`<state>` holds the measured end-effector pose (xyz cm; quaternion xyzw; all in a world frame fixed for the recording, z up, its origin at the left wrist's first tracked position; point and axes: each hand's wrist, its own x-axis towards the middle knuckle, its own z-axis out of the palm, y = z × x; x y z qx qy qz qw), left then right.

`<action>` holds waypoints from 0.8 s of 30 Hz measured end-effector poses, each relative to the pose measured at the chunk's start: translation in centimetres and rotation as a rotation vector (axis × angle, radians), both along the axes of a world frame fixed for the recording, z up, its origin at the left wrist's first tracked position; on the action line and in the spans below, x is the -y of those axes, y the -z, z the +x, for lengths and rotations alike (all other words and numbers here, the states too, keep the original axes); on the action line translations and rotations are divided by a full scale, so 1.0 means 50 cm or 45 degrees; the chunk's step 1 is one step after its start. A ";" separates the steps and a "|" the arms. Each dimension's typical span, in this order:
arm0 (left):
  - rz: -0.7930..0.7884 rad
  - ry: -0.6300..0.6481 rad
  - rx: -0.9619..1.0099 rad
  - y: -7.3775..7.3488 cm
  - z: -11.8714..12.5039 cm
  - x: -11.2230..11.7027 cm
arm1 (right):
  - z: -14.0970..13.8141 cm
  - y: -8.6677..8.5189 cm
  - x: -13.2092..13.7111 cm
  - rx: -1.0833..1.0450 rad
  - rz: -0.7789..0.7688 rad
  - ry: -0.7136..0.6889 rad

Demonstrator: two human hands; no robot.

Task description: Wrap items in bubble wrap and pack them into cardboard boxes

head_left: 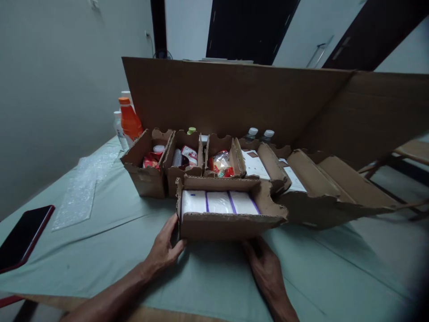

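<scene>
The step in hand looks like steadying or shifting one box in front of several others, and the next move seems to call for even support from both sides, so that it sits level. At the far left, a flat, black-screened phone with a dark red edge (pixel 25 235) lies on a pale green cloth (pixel 214 279); a long sheet of clear bubble wrap (pixel 80 188) lies beyond it. Next comes the left hand (pixel 164 248), thumb and fingers spread well apart: the fingers are at the left end of a long, open-topped brown cardboard box (pixel 221 227), and the thumb points toward its lower front corner. This box is in the middle, just before a row of similar brown cardboard boxes (pixel 273 163), and its left and middle parts hold white, plastic-wrapped packets with purple stripes (pixel 217 202). Farther right, the right hand (pixel 266 266) is at the box's lower front edge, well apart from the other hand; its fingertips are hidden, so I cannot tell whether they grip the cardboard or only reach beneath it
</scene>
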<state>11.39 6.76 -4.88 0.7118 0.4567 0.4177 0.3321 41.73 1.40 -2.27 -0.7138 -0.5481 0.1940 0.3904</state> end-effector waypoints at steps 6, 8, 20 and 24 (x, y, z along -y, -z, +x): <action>-0.023 -0.127 -0.102 0.020 -0.007 -0.011 | 0.004 0.029 -0.008 0.213 0.169 -0.054; 0.002 -0.114 -0.119 0.019 -0.008 -0.012 | 0.001 0.031 -0.010 0.293 0.193 -0.071; -0.008 -0.134 0.039 -0.020 -0.014 -0.007 | -0.063 0.028 0.043 0.991 0.078 -0.048; 0.013 -0.228 0.084 -0.015 -0.012 -0.013 | -0.180 0.027 0.102 1.128 0.182 -0.150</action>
